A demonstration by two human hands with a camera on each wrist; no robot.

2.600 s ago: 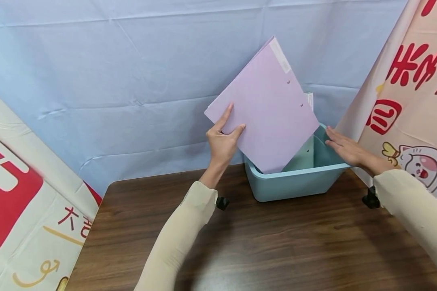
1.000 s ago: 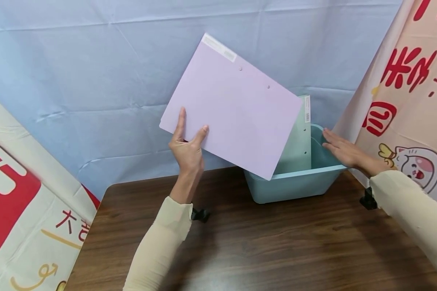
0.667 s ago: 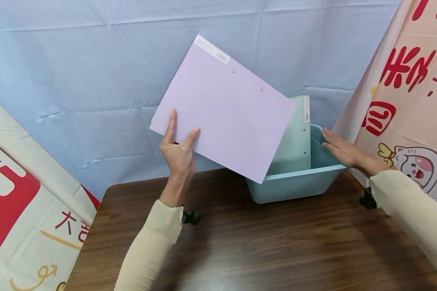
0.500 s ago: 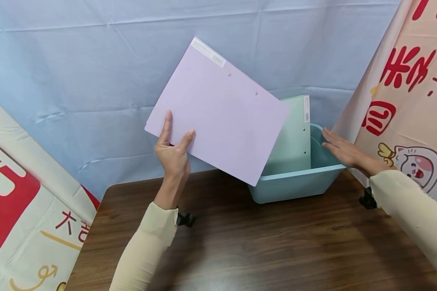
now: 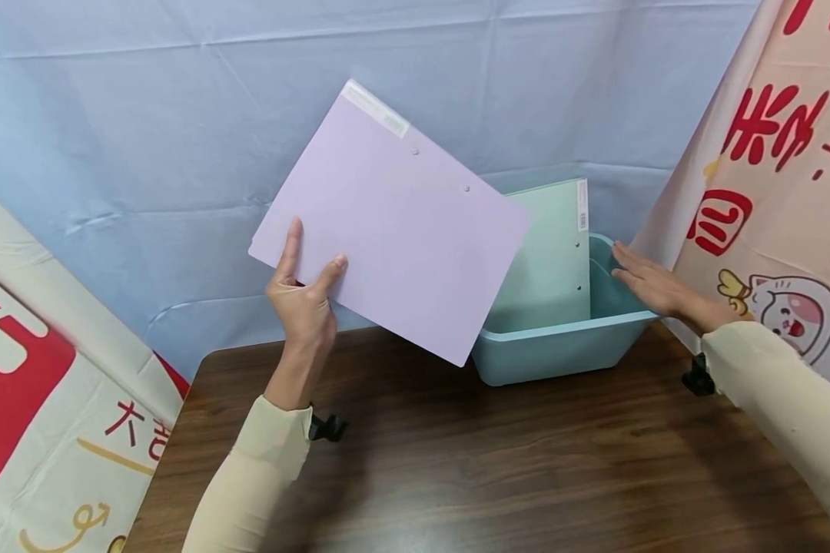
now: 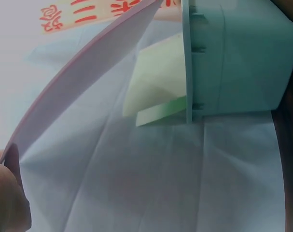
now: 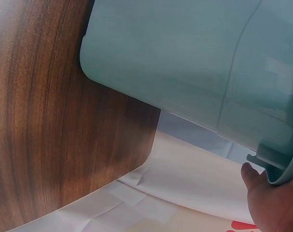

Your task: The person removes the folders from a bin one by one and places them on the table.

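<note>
Folder (image 5: 394,238) tilts in midair near the left end of the tub (image 5: 560,357), its lower edge pinched by the left hand (image 5: 304,299); the right hand (image 5: 657,288), gripping the tub's right end, should brace against tipping.

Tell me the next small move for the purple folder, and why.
Probably lower the purple folder onto the table, left of the blue bin: the left hand grips it near its left corner, its lowest corner shows outside the bin, and the right hand holds the bin's rim.
</note>
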